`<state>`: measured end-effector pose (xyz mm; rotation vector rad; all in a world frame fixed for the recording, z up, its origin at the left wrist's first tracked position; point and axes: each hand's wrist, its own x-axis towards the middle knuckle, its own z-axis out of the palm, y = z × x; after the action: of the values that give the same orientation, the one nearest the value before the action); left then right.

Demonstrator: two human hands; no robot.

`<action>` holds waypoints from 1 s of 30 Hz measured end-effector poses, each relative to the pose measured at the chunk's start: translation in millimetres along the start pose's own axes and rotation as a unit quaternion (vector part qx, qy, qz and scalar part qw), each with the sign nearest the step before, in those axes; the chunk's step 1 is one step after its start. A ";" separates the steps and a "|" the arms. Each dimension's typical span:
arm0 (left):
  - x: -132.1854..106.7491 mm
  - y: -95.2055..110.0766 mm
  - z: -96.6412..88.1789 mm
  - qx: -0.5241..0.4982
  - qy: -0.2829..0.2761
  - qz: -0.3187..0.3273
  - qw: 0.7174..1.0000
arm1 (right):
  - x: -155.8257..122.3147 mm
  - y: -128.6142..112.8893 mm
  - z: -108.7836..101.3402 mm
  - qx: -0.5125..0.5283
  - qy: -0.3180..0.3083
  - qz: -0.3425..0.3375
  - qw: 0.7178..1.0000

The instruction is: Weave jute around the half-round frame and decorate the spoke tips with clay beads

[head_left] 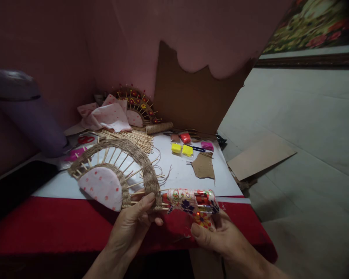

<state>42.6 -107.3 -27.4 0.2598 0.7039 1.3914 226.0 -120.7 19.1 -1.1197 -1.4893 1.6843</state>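
My left hand (136,219) grips the lower right end of a fan-shaped twine weaving (149,170), with its thumb on the woven band. Thin wooden sticks radiate through the band from a half-round centre covered in pale cloth with red spots (100,188). In my right hand (218,236) is a glue gun (189,199) with a flowered covering and a small red light. Its orange nozzle is close to the stick ends at the band's outer edge; I cannot tell whether they touch. Part of my right fingers is hidden behind the handle.
Loose sticks (145,143), red-handled scissors (85,140) and a twine roll (159,127) lie on the white sheet. Yellow clay packets (187,150) and a cardboard scrap (203,165) are to the right. A decorated fan (142,104), large cardboard (189,97) and a purple bottle (31,120) stand behind.
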 end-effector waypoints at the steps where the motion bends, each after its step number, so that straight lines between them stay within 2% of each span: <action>1: -0.1 0.1 -0.1 0.002 -0.003 -0.001 1.000 | -0.3 0.7 0.9 0.002 0.004 0.003 1.000; 7: 0.8 -0.7 -4.9 0.005 0.001 -0.012 1.000 | -2.4 4.5 3.4 0.020 0.033 -0.007 0.999; 11: 1.2 -1.0 -6.5 0.010 -0.005 -0.013 1.000 | -5.8 8.3 2.3 0.024 0.078 0.027 0.996; 16: 2.0 -1.3 -5.9 0.015 -0.010 -0.011 1.000 | -7.7 11.1 -1.8 0.011 0.029 0.029 0.999; 22: 4.0 -2.6 -7.2 0.019 -0.007 -0.007 1.000 | -4.4 13.2 -2.7 0.004 0.041 0.013 0.999; 30: 4.2 -3.5 -7.9 0.023 -0.031 -0.001 0.999 | -2.4 12.4 -0.3 -0.007 0.053 0.001 0.999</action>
<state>40.9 -105.8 -36.6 0.3364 0.6843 1.3604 228.4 -124.9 7.4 -1.1983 -1.4352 1.5923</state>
